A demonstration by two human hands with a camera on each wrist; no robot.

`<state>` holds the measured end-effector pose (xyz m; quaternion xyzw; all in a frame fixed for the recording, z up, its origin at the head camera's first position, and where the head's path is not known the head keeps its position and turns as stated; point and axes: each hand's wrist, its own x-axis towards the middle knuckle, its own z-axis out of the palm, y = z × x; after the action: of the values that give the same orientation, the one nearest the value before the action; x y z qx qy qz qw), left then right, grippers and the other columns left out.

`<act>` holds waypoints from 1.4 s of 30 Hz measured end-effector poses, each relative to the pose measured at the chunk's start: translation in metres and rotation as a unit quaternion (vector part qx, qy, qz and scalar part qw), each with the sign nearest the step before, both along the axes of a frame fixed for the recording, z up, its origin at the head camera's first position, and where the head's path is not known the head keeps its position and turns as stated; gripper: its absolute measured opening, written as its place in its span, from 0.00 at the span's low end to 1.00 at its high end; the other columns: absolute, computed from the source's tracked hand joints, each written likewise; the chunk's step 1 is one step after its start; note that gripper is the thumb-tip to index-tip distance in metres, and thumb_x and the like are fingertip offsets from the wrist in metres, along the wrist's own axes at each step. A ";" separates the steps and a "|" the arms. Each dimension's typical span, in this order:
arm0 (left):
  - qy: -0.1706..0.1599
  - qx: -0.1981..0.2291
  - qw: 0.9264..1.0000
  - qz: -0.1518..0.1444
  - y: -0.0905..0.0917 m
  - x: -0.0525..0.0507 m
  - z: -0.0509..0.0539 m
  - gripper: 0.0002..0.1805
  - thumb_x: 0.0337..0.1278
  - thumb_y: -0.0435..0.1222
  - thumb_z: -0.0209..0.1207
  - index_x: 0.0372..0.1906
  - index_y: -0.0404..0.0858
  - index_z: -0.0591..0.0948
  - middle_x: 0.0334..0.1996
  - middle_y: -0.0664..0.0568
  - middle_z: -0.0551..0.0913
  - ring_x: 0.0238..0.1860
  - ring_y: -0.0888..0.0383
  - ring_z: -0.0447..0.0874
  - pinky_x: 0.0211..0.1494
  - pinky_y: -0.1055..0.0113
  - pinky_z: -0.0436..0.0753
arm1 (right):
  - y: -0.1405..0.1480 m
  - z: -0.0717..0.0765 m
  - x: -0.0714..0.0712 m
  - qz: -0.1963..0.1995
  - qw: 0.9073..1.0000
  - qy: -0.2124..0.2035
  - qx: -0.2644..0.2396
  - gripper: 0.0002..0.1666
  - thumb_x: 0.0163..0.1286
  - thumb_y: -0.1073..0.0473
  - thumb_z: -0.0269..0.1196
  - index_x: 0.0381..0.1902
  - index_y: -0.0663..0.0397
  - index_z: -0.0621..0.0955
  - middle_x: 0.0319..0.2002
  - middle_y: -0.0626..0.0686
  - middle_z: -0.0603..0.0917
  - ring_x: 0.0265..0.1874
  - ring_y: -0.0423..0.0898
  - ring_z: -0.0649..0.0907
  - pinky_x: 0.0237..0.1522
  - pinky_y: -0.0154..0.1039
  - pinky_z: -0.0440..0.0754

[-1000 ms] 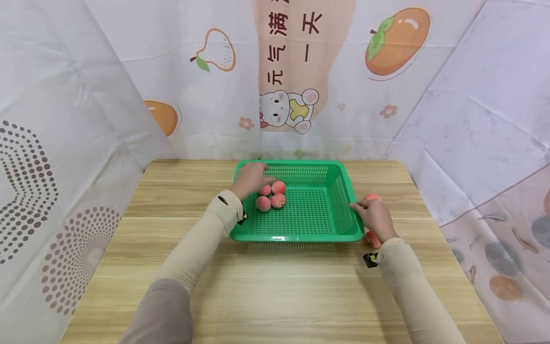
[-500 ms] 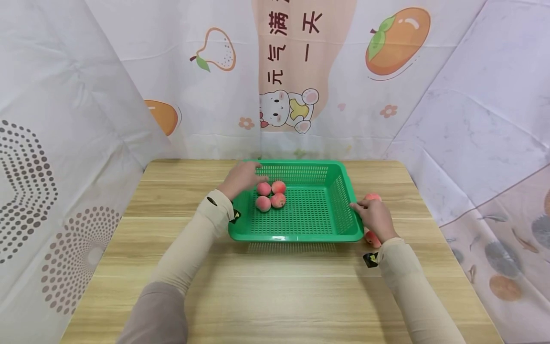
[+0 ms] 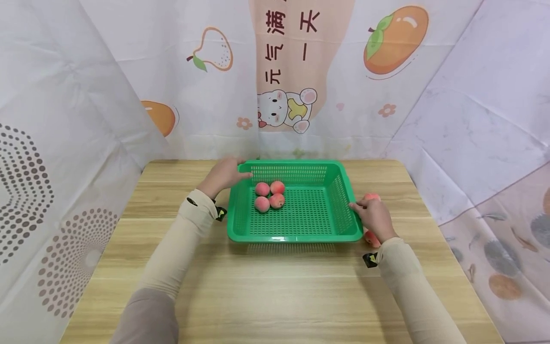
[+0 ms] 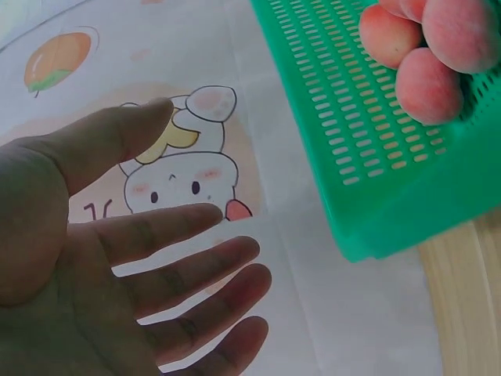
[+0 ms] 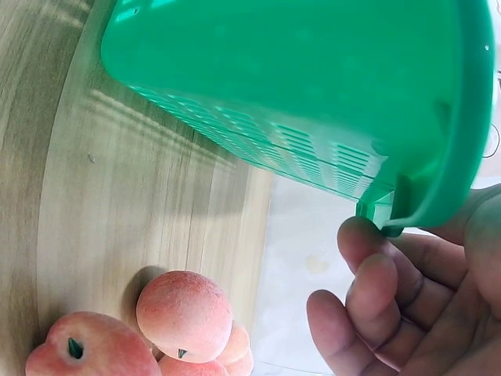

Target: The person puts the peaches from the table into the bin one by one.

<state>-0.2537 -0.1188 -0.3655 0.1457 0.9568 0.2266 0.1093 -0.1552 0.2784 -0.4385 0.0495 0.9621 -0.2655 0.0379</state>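
A green plastic basket (image 3: 296, 238) with slotted walls stands on the table in the head view. Several pinkish-red peaches (image 3: 262, 204) sit together in its left part. My right hand (image 3: 375, 216) grips the rim on the right side; the right wrist view has its fingers (image 5: 368, 298) curled beneath the rim edge. By the far left corner of the basket is my left hand (image 3: 223, 176), and in the left wrist view its fingers (image 4: 196, 286) are spread, holding nothing, apart from the basket wall. Loose peaches (image 5: 185, 315) lie on the table outside the right wall, partly hidden by my right hand in the head view.
The wooden table (image 3: 275, 296) reaches back to a printed curtain (image 3: 335, 138), close behind the basket's far rim. More patterned cloth (image 3: 77, 157) hangs along both sides. Bare tabletop shows in front of the basket and to its left.
My left hand has moved left from above the peaches, out over the rim, to outside the basket's far left corner. My right hand keeps its grip; basket and peaches look nearly the same.
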 end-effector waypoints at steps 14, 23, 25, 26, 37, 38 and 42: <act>-0.048 -0.001 0.999 -0.004 -0.017 0.004 -0.020 0.38 0.65 0.48 0.58 0.73 0.33 0.61 0.66 0.37 0.72 0.68 0.39 0.68 0.69 0.44 0.68 | -0.001 0.000 -0.002 0.000 1.000 0.001 0.001 0.26 0.74 0.52 0.56 0.55 0.72 0.79 0.42 0.68 0.85 0.24 0.46 0.78 0.26 0.35 0.74; -0.065 0.017 0.997 0.044 -0.024 0.006 -0.035 0.38 0.68 0.51 0.53 0.72 0.31 0.61 0.67 0.35 0.70 0.68 0.40 0.68 0.68 0.46 0.69 | -0.002 0.000 -0.001 -0.009 1.000 -0.009 -0.007 0.26 0.74 0.52 0.56 0.56 0.73 0.78 0.43 0.69 0.85 0.24 0.47 0.77 0.26 0.36 0.72; -0.068 0.020 0.996 0.054 -0.026 0.007 -0.038 0.38 0.69 0.51 0.53 0.72 0.30 0.61 0.66 0.35 0.71 0.67 0.40 0.69 0.68 0.46 0.70 | -0.002 0.000 -0.001 -0.009 1.000 -0.010 -0.008 0.27 0.74 0.52 0.56 0.56 0.73 0.78 0.45 0.69 0.85 0.25 0.47 0.77 0.26 0.36 0.73; -0.068 0.019 0.996 0.056 -0.026 0.007 -0.040 0.38 0.69 0.51 0.52 0.72 0.30 0.61 0.65 0.34 0.72 0.67 0.40 0.70 0.67 0.47 0.71 | -0.002 0.000 -0.001 -0.009 1.000 -0.010 -0.008 0.27 0.74 0.52 0.56 0.56 0.73 0.78 0.45 0.69 0.84 0.25 0.47 0.78 0.26 0.36 0.73; -0.080 0.035 0.994 0.071 -0.032 0.013 -0.054 0.37 0.69 0.51 0.51 0.71 0.30 0.63 0.60 0.36 0.77 0.60 0.42 0.76 0.63 0.48 0.75 | -0.002 0.000 -0.001 -0.011 1.000 -0.013 -0.010 0.27 0.75 0.51 0.56 0.56 0.72 0.78 0.43 0.68 0.85 0.24 0.47 0.77 0.26 0.36 0.72; -0.074 0.035 0.994 0.072 -0.032 0.013 -0.056 0.37 0.70 0.51 0.51 0.71 0.29 0.63 0.59 0.36 0.77 0.60 0.42 0.76 0.63 0.48 0.75 | -0.002 0.000 -0.001 -0.011 1.000 -0.013 -0.009 0.27 0.75 0.51 0.56 0.56 0.72 0.78 0.43 0.68 0.85 0.25 0.47 0.77 0.26 0.36 0.72; -0.058 0.034 0.995 0.076 -0.031 0.013 -0.061 0.35 0.70 0.50 0.51 0.70 0.28 0.65 0.59 0.35 0.78 0.60 0.43 0.76 0.63 0.49 0.75 | -0.001 -0.001 -0.002 -0.009 1.000 -0.010 -0.005 0.27 0.74 0.51 0.56 0.56 0.72 0.78 0.44 0.69 0.85 0.25 0.47 0.77 0.26 0.36 0.73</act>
<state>-0.2404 -0.1503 -0.4268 0.0625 0.9488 0.2751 0.1421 -0.1567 0.2773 -0.4397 0.0608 0.9599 -0.2698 0.0452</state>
